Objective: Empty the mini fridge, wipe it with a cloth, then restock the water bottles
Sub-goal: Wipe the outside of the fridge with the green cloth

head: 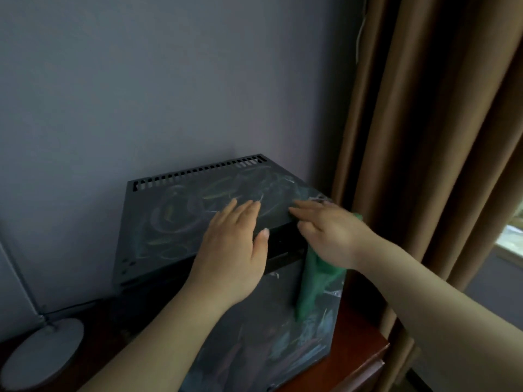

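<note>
The mini fridge [175,222] stands on a reddish wooden desk [359,343], in the corner between the grey wall [169,80] and a brown curtain [424,137]. It is a dark metal box with a row of vent slots [203,169] along its back top edge. It looks stiff and rather heavy, so I think it is better to steady it from above than to lift it. Its smooth top shows smeared marks and may be slippery under a palm.

The green cloth [314,281] is soft and light. It hangs down over the front of the fridge at the upper right corner, and it is best controlled by pressing it flat.

The left hand [232,250] lies flat on the top, its fingers [246,210] straight and together, holding nothing. The right hand [331,233] is on the front top edge, its fingers [305,213] nearly straight, pressing the cloth against the fridge. The thumb is hidden, so I cannot tell if it also pinches the cloth.

No water bottles are visible, and the inside of the fridge cannot be seen. The work in hand seems to be the wiping of the outside.
</note>
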`<act>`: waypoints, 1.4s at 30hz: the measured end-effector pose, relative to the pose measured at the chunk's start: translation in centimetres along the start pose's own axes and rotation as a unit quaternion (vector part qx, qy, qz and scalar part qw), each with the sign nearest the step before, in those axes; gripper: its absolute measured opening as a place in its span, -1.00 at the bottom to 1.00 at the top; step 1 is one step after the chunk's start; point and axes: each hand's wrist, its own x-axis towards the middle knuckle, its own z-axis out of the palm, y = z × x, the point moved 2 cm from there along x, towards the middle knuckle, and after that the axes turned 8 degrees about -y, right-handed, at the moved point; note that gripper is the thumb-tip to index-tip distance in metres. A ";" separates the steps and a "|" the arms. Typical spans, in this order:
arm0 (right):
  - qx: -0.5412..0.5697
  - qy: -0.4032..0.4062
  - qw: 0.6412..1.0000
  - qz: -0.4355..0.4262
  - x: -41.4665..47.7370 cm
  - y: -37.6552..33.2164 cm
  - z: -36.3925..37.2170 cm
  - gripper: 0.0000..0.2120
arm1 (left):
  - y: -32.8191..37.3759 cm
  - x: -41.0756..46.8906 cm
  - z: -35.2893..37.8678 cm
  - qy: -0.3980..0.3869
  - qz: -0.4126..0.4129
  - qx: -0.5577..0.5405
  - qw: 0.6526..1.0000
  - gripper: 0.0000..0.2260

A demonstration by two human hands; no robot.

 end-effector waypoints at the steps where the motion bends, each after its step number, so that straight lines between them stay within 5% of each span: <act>1: 0.013 -0.015 0.999 -0.032 -0.2 -1.0 0.2 -0.54 | -0.2 0.1 -0.1 0.001 -0.006 -0.018 1.000 -0.49; 3: 0.004 -0.033 0.998 -0.062 -0.5 -1.5 0.4 -0.53 | -0.5 0.2 -0.1 -0.003 -0.014 -0.039 0.999 -0.49; 8: -0.040 -0.029 0.997 0.058 -0.1 2.2 -1.0 -0.51 | -1.0 0.3 -0.1 -0.009 -0.027 -0.063 0.998 -0.50; 14: -0.011 -0.059 0.993 -0.099 -1.1 -1.0 0.4 -0.49 | -0.7 0.1 -0.1 -0.011 -0.041 -0.046 0.998 -0.48; 19: -0.045 -0.050 0.996 -0.056 1.1 4.6 -1.3 -0.52 | 0.0 0.1 0.0 -0.017 -0.079 -0.004 0.997 -0.47; 24: -0.031 -0.070 0.985 -0.154 1.2 6.8 -2.0 -0.52 | 1.9 0.9 0.9 -0.005 -0.124 0.080 0.989 -0.45; 30: 0.000 -0.096 0.983 -0.158 4.1 11.5 -3.9 -0.54 | 4.9 2.5 3.0 -0.033 -0.177 0.170 0.969 -0.31; 37: 0.012 -0.110 0.956 -0.273 3.2 11.6 -3.5 -0.53 | 5.1 2.1 3.3 -0.040 -0.227 0.182 0.956 -0.29; 42: -0.034 -0.083 0.976 -0.199 5.3 12.5 -4.3 -0.54 | 4.9 2.3 3.3 -0.029 -0.233 0.185 0.954 -0.28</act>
